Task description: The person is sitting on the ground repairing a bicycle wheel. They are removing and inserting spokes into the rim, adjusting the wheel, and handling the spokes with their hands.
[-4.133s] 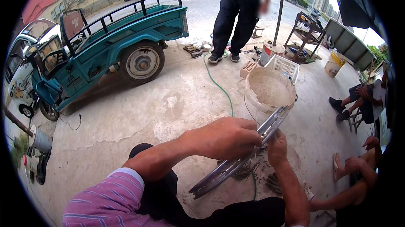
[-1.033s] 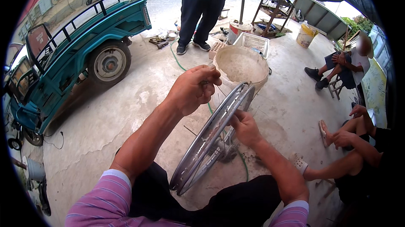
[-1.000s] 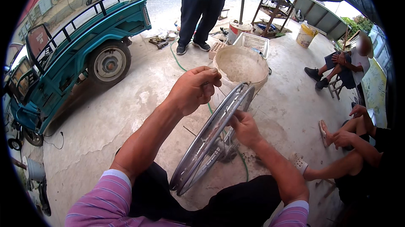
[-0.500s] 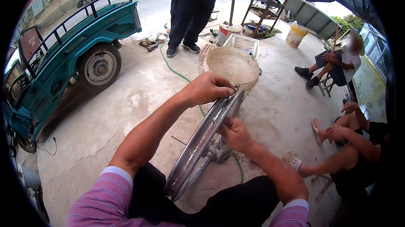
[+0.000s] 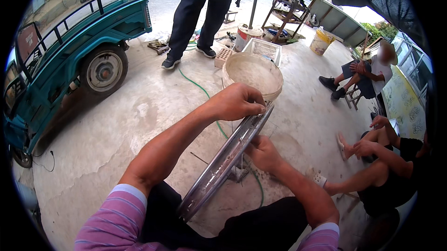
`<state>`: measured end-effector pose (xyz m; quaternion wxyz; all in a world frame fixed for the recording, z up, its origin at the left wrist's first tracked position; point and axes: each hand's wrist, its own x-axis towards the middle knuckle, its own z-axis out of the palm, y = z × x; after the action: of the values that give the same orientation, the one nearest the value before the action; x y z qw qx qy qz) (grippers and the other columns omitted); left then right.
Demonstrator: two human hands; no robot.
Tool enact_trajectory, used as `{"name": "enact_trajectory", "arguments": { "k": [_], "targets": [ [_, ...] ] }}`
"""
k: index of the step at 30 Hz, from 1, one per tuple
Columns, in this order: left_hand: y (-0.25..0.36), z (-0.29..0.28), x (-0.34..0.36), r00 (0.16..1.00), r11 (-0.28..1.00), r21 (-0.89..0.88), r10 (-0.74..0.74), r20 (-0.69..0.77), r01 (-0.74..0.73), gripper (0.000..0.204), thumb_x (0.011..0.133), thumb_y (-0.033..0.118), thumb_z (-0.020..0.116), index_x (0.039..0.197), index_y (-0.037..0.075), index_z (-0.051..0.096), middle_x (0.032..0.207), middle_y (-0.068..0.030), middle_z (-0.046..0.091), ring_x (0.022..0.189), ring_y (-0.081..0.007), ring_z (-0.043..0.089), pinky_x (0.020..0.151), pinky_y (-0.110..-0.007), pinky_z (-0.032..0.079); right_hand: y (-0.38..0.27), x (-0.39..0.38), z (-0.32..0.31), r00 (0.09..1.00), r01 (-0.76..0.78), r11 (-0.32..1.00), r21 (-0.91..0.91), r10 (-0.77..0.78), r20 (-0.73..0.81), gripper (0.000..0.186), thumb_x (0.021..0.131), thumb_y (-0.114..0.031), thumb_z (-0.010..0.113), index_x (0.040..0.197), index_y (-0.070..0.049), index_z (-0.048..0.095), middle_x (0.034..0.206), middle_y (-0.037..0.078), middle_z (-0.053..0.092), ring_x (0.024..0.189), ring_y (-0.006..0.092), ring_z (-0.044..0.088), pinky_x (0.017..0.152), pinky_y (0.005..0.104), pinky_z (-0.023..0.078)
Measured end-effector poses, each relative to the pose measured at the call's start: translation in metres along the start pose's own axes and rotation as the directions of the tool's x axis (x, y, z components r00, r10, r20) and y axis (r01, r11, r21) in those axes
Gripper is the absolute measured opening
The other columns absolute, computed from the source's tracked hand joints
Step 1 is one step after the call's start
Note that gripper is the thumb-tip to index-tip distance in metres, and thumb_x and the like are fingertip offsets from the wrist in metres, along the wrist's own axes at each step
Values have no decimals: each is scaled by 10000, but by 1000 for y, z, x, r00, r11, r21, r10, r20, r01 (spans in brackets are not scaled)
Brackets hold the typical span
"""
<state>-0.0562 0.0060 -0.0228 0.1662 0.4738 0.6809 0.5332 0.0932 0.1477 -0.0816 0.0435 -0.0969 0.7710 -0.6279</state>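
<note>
A silver spoked wheel rim (image 5: 219,171) stands tilted along its length away from me, above a metal stand (image 5: 238,172) on the floor. My left hand (image 5: 240,102) is closed at the rim's far top end, thumb and fingers pinched on something too small to make out. My right hand (image 5: 264,153) is curled against the rim's right side lower down, its fingertips partly hidden behind the metal. Just beyond the rim's top sits a large dirty white bucket (image 5: 253,75). Thin loose-looking rods stick out near the rim.
A teal cargo tricycle (image 5: 60,55) stands left, with a green hose (image 5: 198,85) crossing the concrete. A person in dark trousers (image 5: 191,27) stands ahead among tools, bricks and a white crate (image 5: 263,50). Two seated people (image 5: 372,83) (image 5: 377,167) are close on the right.
My left hand has come down from above onto the rim's top end and moved slightly right. The standing person has shifted legs and feet, one foot further forward. The view has moved a little.
</note>
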Motion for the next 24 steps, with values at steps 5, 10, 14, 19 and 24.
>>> {"name": "enact_trajectory", "arguments": {
  "k": [5,10,14,19,24],
  "targets": [
    [11,4,-4,994,991,128,-35,-101,48,165,854,155,724,955,26,738,828,-75,724,742,-128,647,713,-289,509,-4,0,-1,996,-82,997,13,82,-17,189,1008,-140,564,1068,-4,680,863,-40,617,784,47,503,698,242,439],
    [9,-4,-8,999,992,118,44,-6,-43,201,846,179,718,961,15,734,866,-91,734,762,-162,665,732,-310,519,-12,0,0,998,6,997,-81,-2,55,195,1004,-168,573,1059,-25,693,892,-28,652,825,72,543,759,275,465],
    [25,-3,-8,997,964,253,-70,-41,78,188,851,174,713,964,24,735,883,-103,734,774,-169,674,739,-314,522,-9,1,-3,998,-24,999,-44,27,64,196,1003,-168,572,1059,-25,693,891,-24,656,826,73,547,759,278,468],
    [18,-1,-10,997,974,221,50,-56,-37,184,864,180,714,975,34,733,832,-117,717,738,-167,663,709,-313,517,-12,0,-6,993,-44,997,-65,51,109,190,1002,-155,565,1066,-34,696,908,-12,679,843,79,567,767,281,478],
    [13,-8,-11,995,971,220,87,48,-96,206,877,185,703,1015,35,728,849,-125,717,738,-171,662,718,-318,515,-15,0,-6,987,32,996,-78,-19,162,186,1000,-148,563,1068,-42,700,916,-2,685,852,79,571,774,284,482]
  ]
}}
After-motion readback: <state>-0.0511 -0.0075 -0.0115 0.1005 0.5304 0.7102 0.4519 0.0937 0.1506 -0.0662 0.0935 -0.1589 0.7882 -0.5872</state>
